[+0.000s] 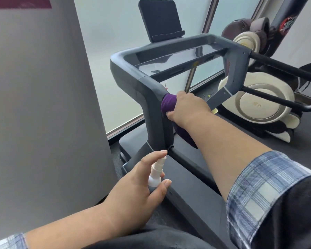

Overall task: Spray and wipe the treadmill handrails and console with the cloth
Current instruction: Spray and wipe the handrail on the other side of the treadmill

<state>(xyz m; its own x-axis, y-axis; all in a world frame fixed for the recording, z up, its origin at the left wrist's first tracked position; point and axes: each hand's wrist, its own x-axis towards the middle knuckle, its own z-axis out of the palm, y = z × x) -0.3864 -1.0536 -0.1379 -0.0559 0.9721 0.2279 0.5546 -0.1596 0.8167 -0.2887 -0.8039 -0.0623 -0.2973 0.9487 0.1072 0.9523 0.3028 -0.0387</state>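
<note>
A grey treadmill frame [133,72] fills the middle of the head view, with its glossy console panel [178,58] across the top and a dark tablet holder [159,18] above it. My right hand [187,106] grips a purple cloth [167,104] wrapped round the near end of the left handrail, where the rail leaves the frame; the rail itself is hidden under the cloth and my forearm. More cloth hangs down below my wrist. My left hand [142,193] holds a small white spray bottle [155,174] low by the treadmill base, nozzle up, a finger over its top.
A wide grey pillar [43,114] stands close on the left. The right handrail [284,69] runs off to the right. A brown and cream massage chair [258,103] sits behind the treadmill by the frosted window [111,33]. The black treadmill deck [196,178] lies below.
</note>
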